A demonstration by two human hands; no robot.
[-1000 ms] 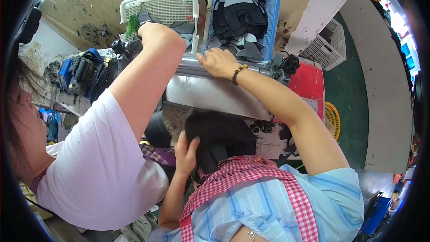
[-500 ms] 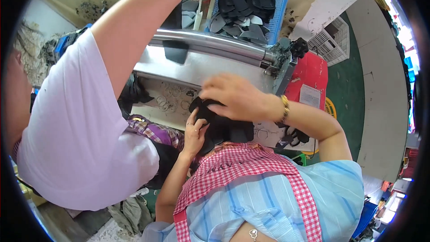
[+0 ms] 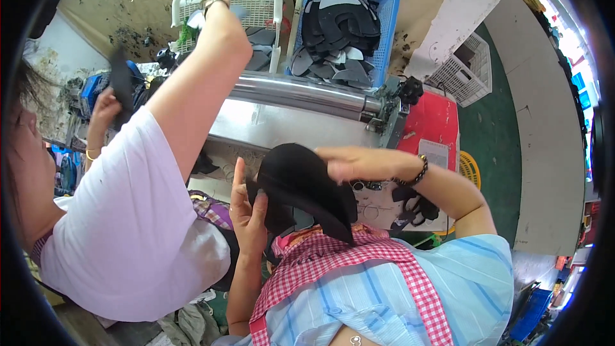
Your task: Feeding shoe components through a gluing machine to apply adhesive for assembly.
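Observation:
A curved black sheet piece (image 3: 296, 176), soft-looking and bent over, stands tilted in front of my apron. My left hand (image 3: 248, 218) grips its left edge between thumb and fingers, with the index finger pointing up. Against its upper right edge lies my right hand (image 3: 368, 163), slightly blurred, its fingers stretched out and the thumb apart. More black material (image 3: 346, 202) shows behind and below the piece, partly covered by it.
A co-worker in a white shirt (image 3: 128, 218) reaches across at left, holding a dark piece (image 3: 120, 86). Beyond my hands is a metal roller machine (image 3: 307, 96). Behind it stand a blue basket (image 3: 393, 25) of dark cut pieces and a white basket (image 3: 277, 25).
The black piece has been raised and tilted up from my lap. My left hand has shifted left with it; my right hand moved right and down. The co-worker's arm has extended toward the white basket.

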